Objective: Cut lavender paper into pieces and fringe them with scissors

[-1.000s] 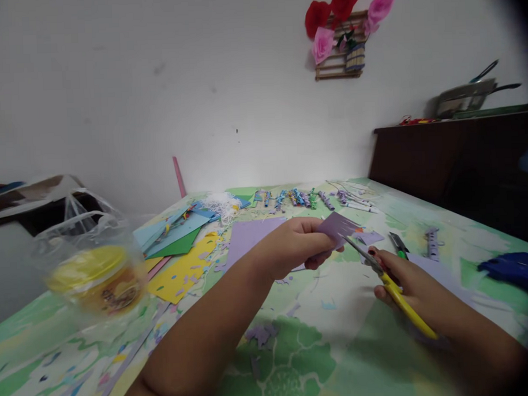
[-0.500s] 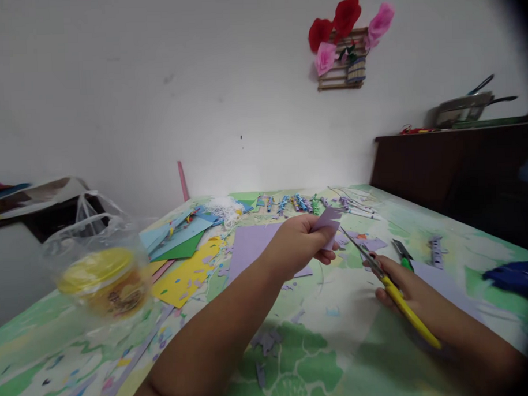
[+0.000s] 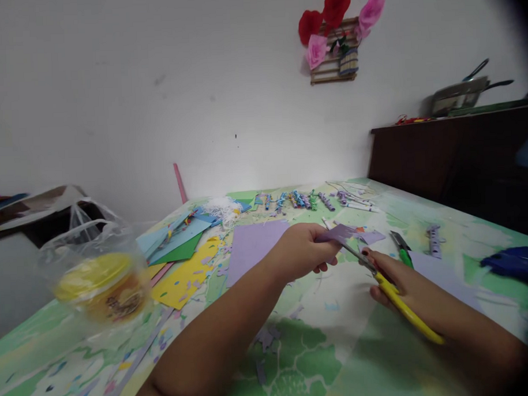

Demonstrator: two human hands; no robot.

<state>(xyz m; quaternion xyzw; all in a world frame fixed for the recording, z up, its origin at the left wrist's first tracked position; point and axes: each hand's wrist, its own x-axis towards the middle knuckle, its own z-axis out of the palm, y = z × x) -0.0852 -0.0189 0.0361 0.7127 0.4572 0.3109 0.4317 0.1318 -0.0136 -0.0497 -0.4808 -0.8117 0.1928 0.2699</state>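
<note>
My left hand [image 3: 307, 251] pinches a small folded piece of purple paper [image 3: 341, 232] with cuts along its edge. My right hand [image 3: 390, 280] grips scissors with yellow handles [image 3: 409, 311], their blades meeting the purple piece from below and right. Behind my left forearm lies a larger purple sheet [image 3: 252, 244]. Another purple sheet [image 3: 442, 281] rests partly under my right forearm, with a green and black utility knife [image 3: 402, 248] beside it. Rolled, fringed paper pieces [image 3: 299, 199] stand in a row at the table's back.
Left, a yellow-lidded tub [image 3: 105, 284] sits in a clear plastic bag. Blue and green sheets, a yellow sheet [image 3: 188, 273] with paper bits and white shredded strands [image 3: 223, 210] lie nearby. Further right are a purple roll [image 3: 434, 242] and a dark blue object [image 3: 513, 264].
The purple piece has tilted flatter, and the scissor blades now touch it. The head view has shifted slightly.
</note>
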